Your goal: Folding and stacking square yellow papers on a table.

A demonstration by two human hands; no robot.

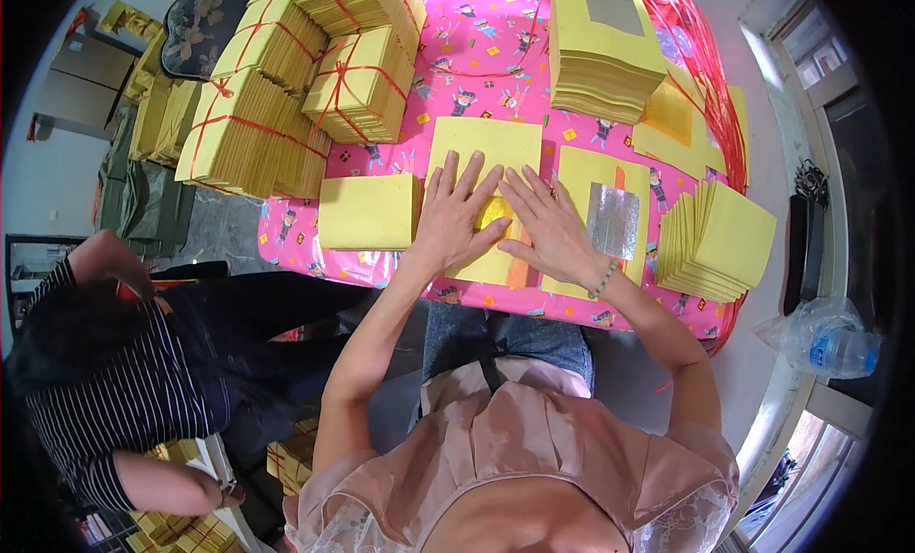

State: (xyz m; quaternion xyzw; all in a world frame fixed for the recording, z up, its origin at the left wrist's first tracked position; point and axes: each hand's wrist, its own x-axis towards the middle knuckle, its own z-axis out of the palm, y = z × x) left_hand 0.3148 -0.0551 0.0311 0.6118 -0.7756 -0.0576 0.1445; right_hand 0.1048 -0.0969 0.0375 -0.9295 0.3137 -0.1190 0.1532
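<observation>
Both palms press down on a yellow paper sheet (488,138) that bears a gold patch and an orange stripe. My left hand (457,210) lies flat on its left half with the fingers spread. On the right half, my right hand (551,219) also rests flat, its fingertips close to the left ones. Just right of that hand is another yellow sheet (577,176) with a silver foil square (613,217), partly hidden under my wrist. A small stack of yellow paper (367,213) stands left of my left hand.
Bundles tied with red string (257,124) fill the table's far left. A tall paper stack (605,67) stands at the back right, near red strings (710,95). Fanned yellow paper (724,238) lies at the right edge. Another person in a striped shirt (124,372) is at my left.
</observation>
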